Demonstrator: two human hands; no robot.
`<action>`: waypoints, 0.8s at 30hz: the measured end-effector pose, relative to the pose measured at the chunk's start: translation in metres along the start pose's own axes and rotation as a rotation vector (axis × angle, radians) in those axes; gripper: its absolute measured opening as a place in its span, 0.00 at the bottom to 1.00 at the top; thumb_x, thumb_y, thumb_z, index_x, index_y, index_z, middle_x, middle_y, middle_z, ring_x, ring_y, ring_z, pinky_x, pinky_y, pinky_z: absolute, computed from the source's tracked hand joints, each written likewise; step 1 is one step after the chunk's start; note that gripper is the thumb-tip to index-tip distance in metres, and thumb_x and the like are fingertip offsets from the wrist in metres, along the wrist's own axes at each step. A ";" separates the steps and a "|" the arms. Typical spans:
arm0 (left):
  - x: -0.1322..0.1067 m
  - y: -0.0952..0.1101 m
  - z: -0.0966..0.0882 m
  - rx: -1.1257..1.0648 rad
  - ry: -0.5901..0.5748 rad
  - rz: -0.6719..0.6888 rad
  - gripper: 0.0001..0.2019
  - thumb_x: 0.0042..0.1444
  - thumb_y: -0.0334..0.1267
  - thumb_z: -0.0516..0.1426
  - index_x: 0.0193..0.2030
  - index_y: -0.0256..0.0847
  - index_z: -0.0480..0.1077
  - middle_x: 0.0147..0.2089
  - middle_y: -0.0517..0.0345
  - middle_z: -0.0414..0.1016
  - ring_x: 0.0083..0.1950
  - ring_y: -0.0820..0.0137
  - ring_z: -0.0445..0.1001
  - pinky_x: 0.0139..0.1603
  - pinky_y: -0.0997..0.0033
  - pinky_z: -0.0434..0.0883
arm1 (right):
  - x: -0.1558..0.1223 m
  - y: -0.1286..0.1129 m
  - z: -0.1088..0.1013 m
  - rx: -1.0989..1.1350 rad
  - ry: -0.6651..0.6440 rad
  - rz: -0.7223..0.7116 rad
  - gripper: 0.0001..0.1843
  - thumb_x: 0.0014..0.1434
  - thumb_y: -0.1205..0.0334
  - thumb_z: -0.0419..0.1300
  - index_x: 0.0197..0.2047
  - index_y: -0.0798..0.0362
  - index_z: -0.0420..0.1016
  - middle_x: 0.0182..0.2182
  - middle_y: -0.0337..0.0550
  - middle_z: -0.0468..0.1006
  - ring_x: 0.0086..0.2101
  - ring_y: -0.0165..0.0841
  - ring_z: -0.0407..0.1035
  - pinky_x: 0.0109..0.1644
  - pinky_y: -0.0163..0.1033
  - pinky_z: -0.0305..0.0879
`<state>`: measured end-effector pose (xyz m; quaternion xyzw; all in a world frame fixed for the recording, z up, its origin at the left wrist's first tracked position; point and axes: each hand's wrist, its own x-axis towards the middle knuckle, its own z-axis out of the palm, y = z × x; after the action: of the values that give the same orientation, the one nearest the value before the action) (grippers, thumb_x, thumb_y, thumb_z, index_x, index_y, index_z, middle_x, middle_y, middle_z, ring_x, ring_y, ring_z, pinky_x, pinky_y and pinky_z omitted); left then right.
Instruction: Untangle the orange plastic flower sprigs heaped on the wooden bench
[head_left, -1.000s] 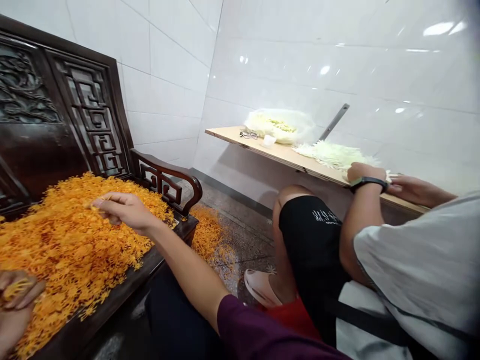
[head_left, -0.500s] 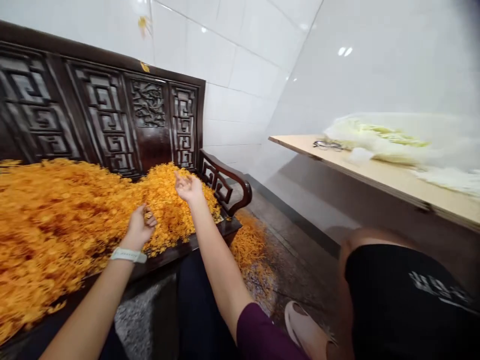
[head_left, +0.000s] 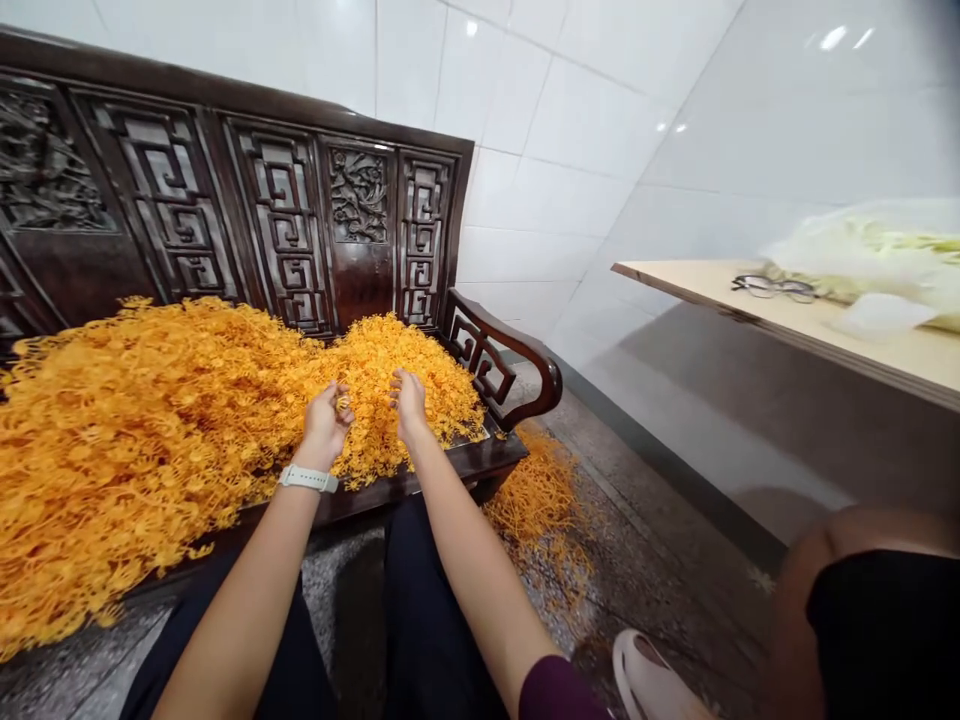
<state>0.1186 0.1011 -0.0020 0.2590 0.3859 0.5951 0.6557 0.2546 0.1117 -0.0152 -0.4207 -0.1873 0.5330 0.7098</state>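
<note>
A big heap of small orange plastic pieces (head_left: 150, 420) covers the seat of a dark carved wooden bench (head_left: 300, 220). My left hand (head_left: 326, 425), a white watch on its wrist, is curled over the heap's right part and pinches a small bunch of the orange pieces. My right hand (head_left: 409, 400) is just to its right, fingers bent down into the pile and touching the pieces; what it holds, if anything, is hidden. The two hands are a few centimetres apart.
More orange pieces (head_left: 536, 500) lie spilled on the speckled floor by the bench's armrest (head_left: 510, 360). A wooden shelf (head_left: 787, 320) on the right wall carries glasses (head_left: 776, 288) and a bag of pale green pieces (head_left: 877, 265). Another person's knee (head_left: 862, 600) and sandal (head_left: 649, 685) sit at the lower right.
The view swung left, away from the other person. My right hand came down from a raised position onto the pile beside my left hand, which stayed closed on orange pieces.
</note>
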 end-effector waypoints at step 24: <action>-0.052 -0.051 -0.010 0.774 -0.377 0.170 0.20 0.59 0.50 0.56 0.22 0.45 0.56 0.23 0.63 0.56 0.27 0.69 0.54 0.31 0.67 0.54 | 0.000 0.032 -0.005 0.314 -0.078 0.120 0.28 0.79 0.49 0.45 0.26 0.50 0.54 0.16 0.25 0.45 0.16 0.23 0.36 0.18 0.30 0.38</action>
<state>0.1398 0.0411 -0.0382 0.6204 0.4314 0.4009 0.5180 0.2386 0.1126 -0.0435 -0.2940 -0.1036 0.6130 0.7259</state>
